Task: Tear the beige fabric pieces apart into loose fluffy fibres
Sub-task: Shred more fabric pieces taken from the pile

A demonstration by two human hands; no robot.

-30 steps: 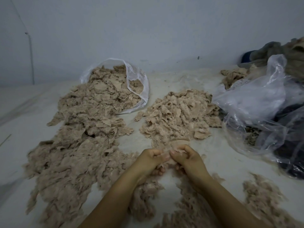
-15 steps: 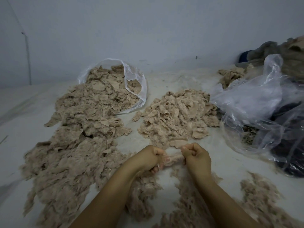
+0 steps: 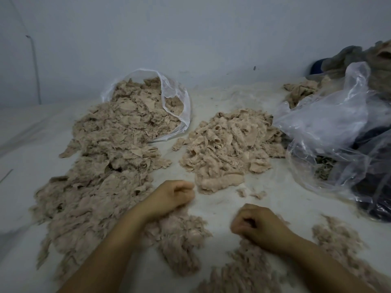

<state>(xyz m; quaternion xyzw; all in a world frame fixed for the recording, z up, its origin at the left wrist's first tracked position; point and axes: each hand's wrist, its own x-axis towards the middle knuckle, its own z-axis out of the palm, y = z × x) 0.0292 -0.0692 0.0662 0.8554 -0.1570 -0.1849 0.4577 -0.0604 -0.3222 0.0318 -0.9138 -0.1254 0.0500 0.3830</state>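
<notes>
as seen from the head view, one entry only: left hand (image 3: 172, 196) and right hand (image 3: 257, 224), well apart, both with fingers curled in; whether either pinches a wisp of fibre cannot be told, both being blurred. left hand rests on the fluff (image 3: 179, 235) below it; right hand lies just above more fluff (image 3: 249, 269). fabric pile (image 3: 230, 149), uncut pieces, sits just beyond the left hand's knuckles, apart from the fingers. left heap (image 3: 101, 182), mixed pieces and fibre, runs from a clear bag (image 3: 175, 98) toward the viewer. second bag (image 3: 338, 127), crumpled, at right, with dark cloth (image 3: 370, 58) behind. floor (image 3: 275, 197) pale. progress, by judgement: partway; fluff lies near both hands, yet the pile and the bag's contents remain to be torn.
</notes>
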